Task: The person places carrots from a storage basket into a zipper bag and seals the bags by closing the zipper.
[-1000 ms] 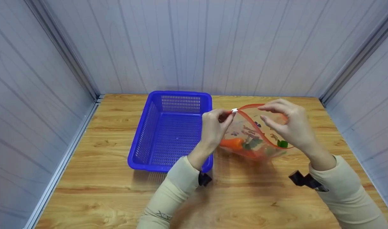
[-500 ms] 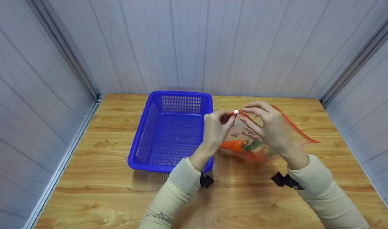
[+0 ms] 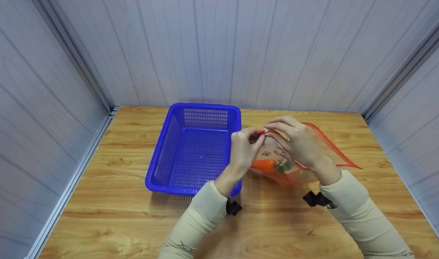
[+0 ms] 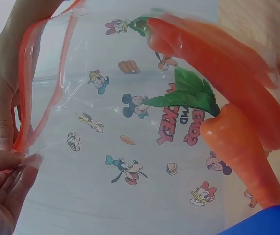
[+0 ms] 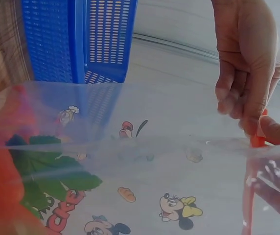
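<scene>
A clear zip bag (image 4: pixel 81 161) with an orange-red zip edge and cartoon prints lies right of the blue basket. Through its film show a carrot (image 4: pixel 243 152) with green leaves (image 4: pixel 194 93) and a long red pepper (image 4: pixel 228 78). My left hand (image 3: pixel 242 147) pinches the bag's left top corner between thumb and fingers. Close against it, my right hand (image 3: pixel 300 144) pinches the white slider (image 3: pixel 266 131), which its fingertips mostly cover. Right of the slider the bag's mouth gapes, and its far corner hangs out past my right wrist.
An empty blue plastic basket (image 3: pixel 157 154) with slatted sides stands left of the bag, close to my left forearm. Wood-grain tabletop (image 3: pixel 126 223) spreads around them. Pale panel walls (image 3: pixel 215 50) rise at the back and both sides.
My right hand has come left from the bag's open mouth to the slider and taken hold of it. The mouth has dropped flatter to the right. My left hand keeps its pinch, slightly lower.
</scene>
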The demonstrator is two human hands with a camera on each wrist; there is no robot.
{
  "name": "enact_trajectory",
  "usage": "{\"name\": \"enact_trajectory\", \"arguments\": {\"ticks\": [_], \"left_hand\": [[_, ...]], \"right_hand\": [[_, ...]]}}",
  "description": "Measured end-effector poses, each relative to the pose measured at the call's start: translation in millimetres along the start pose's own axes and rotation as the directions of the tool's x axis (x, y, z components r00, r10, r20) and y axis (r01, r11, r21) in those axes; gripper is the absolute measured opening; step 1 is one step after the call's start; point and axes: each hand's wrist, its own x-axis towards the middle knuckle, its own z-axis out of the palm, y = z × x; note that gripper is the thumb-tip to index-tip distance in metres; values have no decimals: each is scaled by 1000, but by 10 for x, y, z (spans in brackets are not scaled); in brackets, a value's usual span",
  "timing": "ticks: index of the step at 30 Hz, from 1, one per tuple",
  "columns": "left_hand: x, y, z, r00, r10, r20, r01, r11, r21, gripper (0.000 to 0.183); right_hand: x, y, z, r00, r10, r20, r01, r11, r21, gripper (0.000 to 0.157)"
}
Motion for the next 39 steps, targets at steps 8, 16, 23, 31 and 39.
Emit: {"name": "enact_trajectory", "arguments": {"ticks": [8,16,23,31,39], "left_hand": [[-30,-31,14,998,50,-37,-51,998,-36,5],[-36,-55,-1,996,67,-65,-71,996,-61,4],[-30,-65,-25,992,86,-90,-93,994,-66,6],[-15,-72,-108,993,31,-110,-48,987,-155,7],[-9,105,-273,991,9,-130,-26,991,-128,4]], "right_hand": [[1,17,14,999,-50,-19,51,998,34,14],[31,17,-2,998,-70,10,69,996,51,10],[28,65,-31,996,-89,22,89,996,13,8],[-72,198,-182,998,-40,41,41,999,-25,9],[-235,320,-347,1000,-18,6,19,996,-86,8]]}}
